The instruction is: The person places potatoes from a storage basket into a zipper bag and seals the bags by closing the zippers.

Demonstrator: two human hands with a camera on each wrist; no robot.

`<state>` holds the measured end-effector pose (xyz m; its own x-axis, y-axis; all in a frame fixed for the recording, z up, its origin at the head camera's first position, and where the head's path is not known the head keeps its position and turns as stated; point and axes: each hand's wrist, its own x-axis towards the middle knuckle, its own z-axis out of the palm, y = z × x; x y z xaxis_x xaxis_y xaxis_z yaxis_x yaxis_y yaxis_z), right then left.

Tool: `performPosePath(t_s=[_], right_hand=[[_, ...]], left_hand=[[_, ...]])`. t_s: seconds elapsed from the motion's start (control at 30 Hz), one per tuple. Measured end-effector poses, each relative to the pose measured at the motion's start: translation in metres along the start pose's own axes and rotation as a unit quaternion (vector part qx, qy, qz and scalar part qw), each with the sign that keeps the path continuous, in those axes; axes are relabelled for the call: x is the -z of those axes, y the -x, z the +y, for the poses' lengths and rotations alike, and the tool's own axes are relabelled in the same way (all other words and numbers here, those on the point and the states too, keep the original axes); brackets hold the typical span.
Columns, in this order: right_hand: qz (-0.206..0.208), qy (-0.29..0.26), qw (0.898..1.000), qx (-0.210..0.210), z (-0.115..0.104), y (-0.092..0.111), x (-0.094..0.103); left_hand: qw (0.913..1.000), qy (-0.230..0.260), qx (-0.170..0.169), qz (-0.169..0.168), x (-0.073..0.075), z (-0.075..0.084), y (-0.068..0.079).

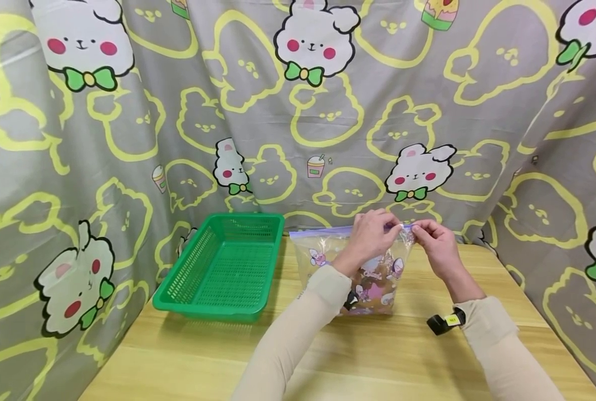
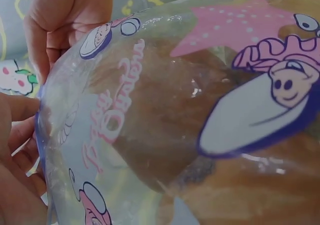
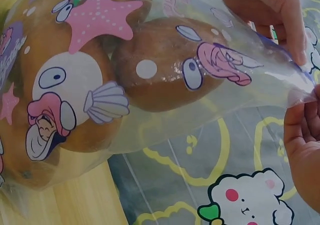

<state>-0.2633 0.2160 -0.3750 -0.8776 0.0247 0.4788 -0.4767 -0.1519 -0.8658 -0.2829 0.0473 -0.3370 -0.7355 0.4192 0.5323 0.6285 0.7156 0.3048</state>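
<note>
A clear zip bag (image 1: 323, 262) with printed pink and purple cartoon figures stands on the table, its purple zip strip (image 1: 318, 232) uppermost. Several brown rounded things (image 3: 160, 95) fill its lower part. My left hand (image 1: 370, 236) pinches the zip strip near the bag's right end. Right beside it, my right hand (image 1: 438, 248) pinches the top right corner between thumb and finger. In the left wrist view the bulging bag (image 2: 150, 185) hides part of both hands. The right wrist view shows the corner drawn out taut toward the right hand (image 3: 305, 150).
A green perforated plastic basket (image 1: 213, 312) stands left of the bag on the wooden table (image 1: 368, 367). A grey curtain (image 1: 258, 128) with cartoon animals hangs close behind the table and along both sides. A black wrist device (image 1: 445, 321) sits at the right cuff.
</note>
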Motion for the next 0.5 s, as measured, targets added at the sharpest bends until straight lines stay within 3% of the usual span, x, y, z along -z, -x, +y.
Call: performPosePath(t_s=[0.2,0.5], right_hand=[[-0.006,0.020,1.000,0.008,-0.0003,0.0014,0.0006],[0.007,0.051,0.999,0.018,-0.0036,0.0015,0.0039]], left_hand=[[0.9997,0.024,-0.005,-0.003,-0.0011,0.0012,0.0006],[0.9999,0.003,-0.009,0.007,0.0031,-0.0022,0.0023]])
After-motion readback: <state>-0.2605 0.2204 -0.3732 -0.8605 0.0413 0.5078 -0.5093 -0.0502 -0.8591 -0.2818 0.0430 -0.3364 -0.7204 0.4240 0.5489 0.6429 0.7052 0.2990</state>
